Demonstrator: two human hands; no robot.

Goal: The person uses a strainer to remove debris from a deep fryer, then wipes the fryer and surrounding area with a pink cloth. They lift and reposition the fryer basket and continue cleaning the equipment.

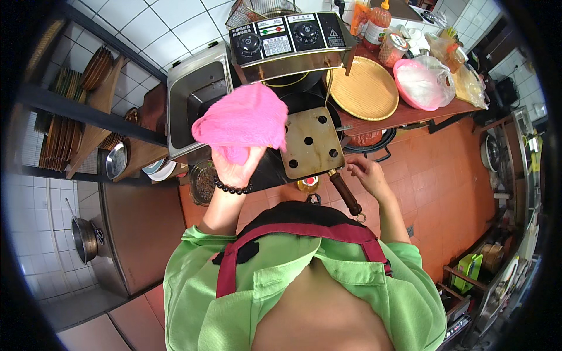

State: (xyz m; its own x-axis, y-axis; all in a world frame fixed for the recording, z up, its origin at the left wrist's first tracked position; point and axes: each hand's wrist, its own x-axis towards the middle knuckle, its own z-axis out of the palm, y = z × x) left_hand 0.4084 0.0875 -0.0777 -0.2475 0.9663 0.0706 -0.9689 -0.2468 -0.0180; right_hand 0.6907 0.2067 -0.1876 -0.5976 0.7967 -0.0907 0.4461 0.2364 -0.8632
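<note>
My left hand [232,171], with a dark bead bracelet at the wrist, holds up a bunched pink cloth [246,116]. The cloth hides most of its fingers and part of the counter behind. To the right of the cloth is a square metal plate [311,127] with several dark round holes. A brown wooden handle [344,193] projects from its near edge towards me. My right hand [369,175] is just right of the plate's near corner, fingers loosely bent and apart, with nothing in it. Beyond the plate, a control box with two black dials [281,37] faces me.
A steel basin [175,131] lies left of the cloth. On the right, a wooden counter bears a round woven tray [362,90], a pink bowl with a plastic bag [401,83] and a sauce bottle [376,26]. Shelves with stacked plates [61,140] stand left. An oil bottle [308,184] is below the plate.
</note>
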